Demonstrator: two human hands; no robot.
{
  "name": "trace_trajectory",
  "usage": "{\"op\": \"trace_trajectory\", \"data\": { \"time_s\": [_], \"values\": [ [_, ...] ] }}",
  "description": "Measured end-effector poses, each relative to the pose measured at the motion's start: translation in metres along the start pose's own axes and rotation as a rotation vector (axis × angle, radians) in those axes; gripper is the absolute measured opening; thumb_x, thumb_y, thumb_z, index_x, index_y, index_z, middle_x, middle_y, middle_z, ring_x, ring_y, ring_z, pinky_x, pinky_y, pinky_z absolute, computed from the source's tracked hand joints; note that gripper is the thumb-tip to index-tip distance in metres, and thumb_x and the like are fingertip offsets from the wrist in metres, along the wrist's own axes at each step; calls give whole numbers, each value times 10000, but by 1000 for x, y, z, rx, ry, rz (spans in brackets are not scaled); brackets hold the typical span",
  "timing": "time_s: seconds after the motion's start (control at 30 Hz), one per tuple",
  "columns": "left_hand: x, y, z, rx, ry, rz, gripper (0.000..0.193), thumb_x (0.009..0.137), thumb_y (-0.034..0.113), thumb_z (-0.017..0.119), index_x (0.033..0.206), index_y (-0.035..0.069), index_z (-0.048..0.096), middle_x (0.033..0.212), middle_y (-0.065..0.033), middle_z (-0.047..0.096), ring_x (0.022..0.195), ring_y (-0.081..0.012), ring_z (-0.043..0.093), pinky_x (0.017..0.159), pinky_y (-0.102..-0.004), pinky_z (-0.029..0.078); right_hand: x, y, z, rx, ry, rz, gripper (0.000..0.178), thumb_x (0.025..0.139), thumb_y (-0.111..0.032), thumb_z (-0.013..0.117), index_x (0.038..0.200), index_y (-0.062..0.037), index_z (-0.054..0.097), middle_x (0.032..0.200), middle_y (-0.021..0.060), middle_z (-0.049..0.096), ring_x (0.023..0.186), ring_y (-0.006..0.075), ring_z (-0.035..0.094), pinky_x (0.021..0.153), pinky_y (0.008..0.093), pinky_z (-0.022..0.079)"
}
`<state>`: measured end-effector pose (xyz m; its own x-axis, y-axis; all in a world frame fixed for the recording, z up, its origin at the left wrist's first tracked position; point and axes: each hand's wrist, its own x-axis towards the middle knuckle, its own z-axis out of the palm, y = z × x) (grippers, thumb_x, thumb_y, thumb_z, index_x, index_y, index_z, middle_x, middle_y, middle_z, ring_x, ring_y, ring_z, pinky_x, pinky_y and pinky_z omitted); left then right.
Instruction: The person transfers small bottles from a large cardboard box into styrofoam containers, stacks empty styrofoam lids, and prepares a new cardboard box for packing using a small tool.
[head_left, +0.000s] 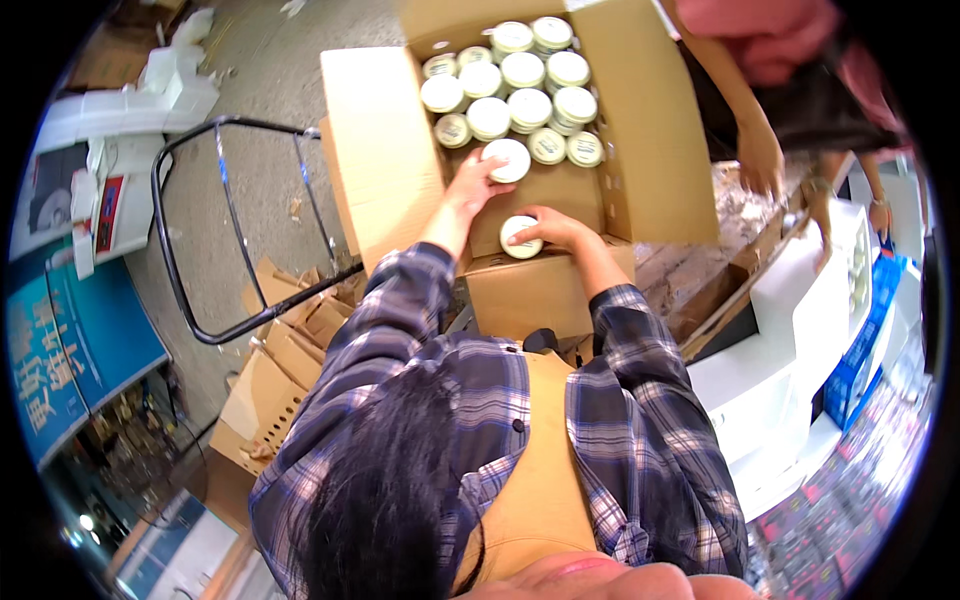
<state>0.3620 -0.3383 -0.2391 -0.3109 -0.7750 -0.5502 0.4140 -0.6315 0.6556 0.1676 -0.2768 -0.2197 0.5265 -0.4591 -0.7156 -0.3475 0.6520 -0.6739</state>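
Two bare hands fill my feed, each clamped on its own squat, round jar. The left hand (468,188) is closed on the farther jar (509,161), fingers and thumb around its left side. The right hand (566,231) is closed over the nearer jar (521,240), its thumb across the lid; its other fingers are partly hidden from me.

Any move from here turns, I judge, on how the left grip lies to the packed jars (523,70): they stand straight ahead of it, their closest lids just beyond the jar it holds. I cannot tell whether that jar touches them. Of the two, the left hand is nearer to those rows; the right grip sits behind it and slightly to its right, toward the wearer's body. Both held jars show me their lids, so their axes run roughly toward the camera; I see no clear lengthwise direction.

As for where the jars lie, each is within its grip, at the fingertips. The farther jar is over the inside of the carton (650,120), with bare cardboard floor to its right; the nearer one is by the carton's front wall, just left of the right palm.
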Motion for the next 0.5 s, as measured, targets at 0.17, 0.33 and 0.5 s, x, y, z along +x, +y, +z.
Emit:
{"op": "trace_trajectory", "data": {
  "time_s": [0.17,0.33,0.5],
  "values": [
    [-73,34,19,-107,-309,165,673,928,336,620,1476,30,378,1419,-182,526,1212,-370,587,1019,-477,482,-105,-15,11,-15,283,-544,797,651,-284,902,1323,-42,549,1267,109,603,1179,221,576,995,370,472],
    [-143,40,204,310,-641,348,963,725,422,773,1502,37,354,1431,-190,485,1256,-370,559,1014,-435,511,-392,53,46,-138,925,-877,902,617,-260,902,1396,-62,493,1439,133,467,1251,275,532,1062,392,428],
    [-204,-86,418,815,-1374,725,926,672,254,862,1470,79,425,1483,-164,422,1346,-321,478,1075,-401,446,-568,176,84,-235,1693,-193,864,587,-143,883,1351,-52,491,1443,150,476,1233,309,553,999,373,480]
  ]
}}
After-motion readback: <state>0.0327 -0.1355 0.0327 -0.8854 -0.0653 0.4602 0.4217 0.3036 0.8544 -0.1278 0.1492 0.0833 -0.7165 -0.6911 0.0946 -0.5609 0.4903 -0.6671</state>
